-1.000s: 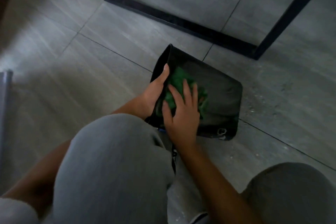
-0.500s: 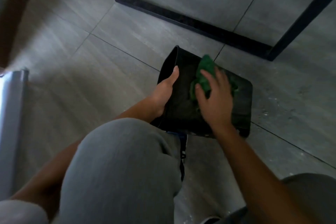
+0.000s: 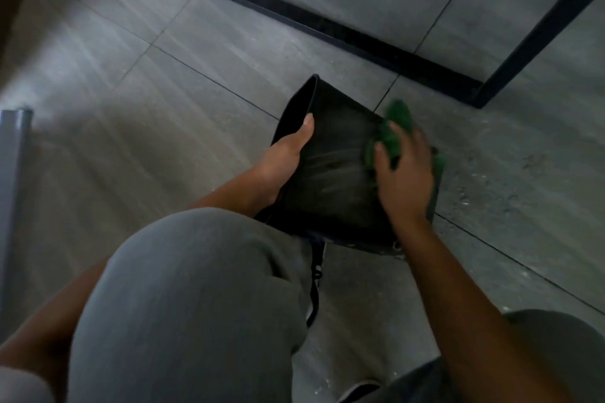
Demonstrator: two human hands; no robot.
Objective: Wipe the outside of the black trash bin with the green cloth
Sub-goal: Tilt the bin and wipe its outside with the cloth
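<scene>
Head view shows you crouched over the black trash bin (image 3: 330, 173), which lies tipped on its side on the floor (image 3: 196, 82), near your knees and just this side of a black metal frame (image 3: 343, 33); your left hand (image 3: 284, 157) steadies it at the left, the thumb laid along the upper wall by the rim, though whether the other fingers curl round the rim is hidden behind the bin; your right hand (image 3: 404, 173) presses the green cloth (image 3: 394, 127) onto the upturned wall at its far right corner, fingers (image 3: 381, 154) spread and fairly straight over the fabric, not clenched, with cloth bunching out beyond the fingertips; pale streaks show on the wall between your hands; you are, by my reading, mid-stroke on this one face, and the wiping looks far from complete, since the other faces lie out of sight; next you likely need to draw the cloth back toward you across the streaked patch, keeping pressure even; then roll the bin with the left hand to bring up a fresh side.
</scene>
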